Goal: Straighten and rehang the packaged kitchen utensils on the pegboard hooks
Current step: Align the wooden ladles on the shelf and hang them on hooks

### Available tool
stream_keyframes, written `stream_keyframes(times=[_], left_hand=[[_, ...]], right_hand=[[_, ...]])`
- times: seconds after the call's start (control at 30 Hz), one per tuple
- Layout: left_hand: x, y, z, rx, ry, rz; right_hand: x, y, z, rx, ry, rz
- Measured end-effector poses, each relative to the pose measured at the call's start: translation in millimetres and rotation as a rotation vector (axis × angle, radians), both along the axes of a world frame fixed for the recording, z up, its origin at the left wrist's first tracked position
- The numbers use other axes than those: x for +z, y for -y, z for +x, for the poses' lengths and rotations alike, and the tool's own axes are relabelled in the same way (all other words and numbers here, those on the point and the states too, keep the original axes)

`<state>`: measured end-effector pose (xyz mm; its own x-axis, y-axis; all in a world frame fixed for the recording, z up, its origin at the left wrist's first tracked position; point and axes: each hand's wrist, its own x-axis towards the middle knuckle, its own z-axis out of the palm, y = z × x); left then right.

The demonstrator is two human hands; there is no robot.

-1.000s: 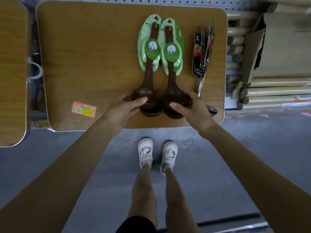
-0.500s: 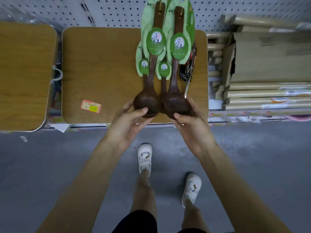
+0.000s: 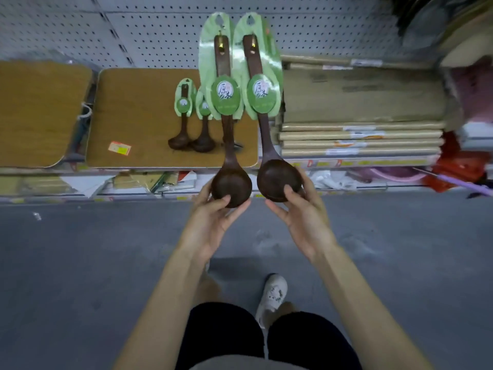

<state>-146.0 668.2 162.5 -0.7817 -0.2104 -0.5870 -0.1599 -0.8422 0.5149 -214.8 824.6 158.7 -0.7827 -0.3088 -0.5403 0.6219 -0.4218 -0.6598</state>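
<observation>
Both hands are raised before the white perforated pegboard (image 3: 160, 36). The left hand (image 3: 210, 222) grips the bowl of the left dark brown wooden ladle (image 3: 231, 184), fingers (image 3: 222, 202) curled round it. The right hand (image 3: 304, 217) grips the bowl of the right dark brown wooden ladle (image 3: 276, 178) likewise. Each ladle stands upright on its green card, just beside the other. Two more carded dark ladles (image 3: 184, 124) lie side by side on the brown wood-grain surface (image 3: 138, 116) behind.

Four packaged ladles: two raised ladles (image 3: 231, 186), two lying ladles (image 3: 179, 141). Two wood-grain boards (image 3: 138, 102), one white shoe (image 3: 272, 297).
</observation>
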Motion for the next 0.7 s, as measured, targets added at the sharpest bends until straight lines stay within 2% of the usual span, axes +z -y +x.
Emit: stream_keyframes(times=[0.13, 0.3, 0.7], left_hand=[[29.5, -59.3, 12.0, 0.005, -0.022, -0.044], [70.6, -86.8, 1.4, 0.007, -0.035, -0.097], [130.8, -70.7, -73.5, -0.067, -0.087, -0.11]], right_hand=[[31.3, -60.6, 15.6, -0.043, -0.078, -0.005], [65.7, -98.5, 14.8, -0.139, -0.081, -0.091], [122.3, -91.0, -59.6, -0.239, -0.181, -0.124]])
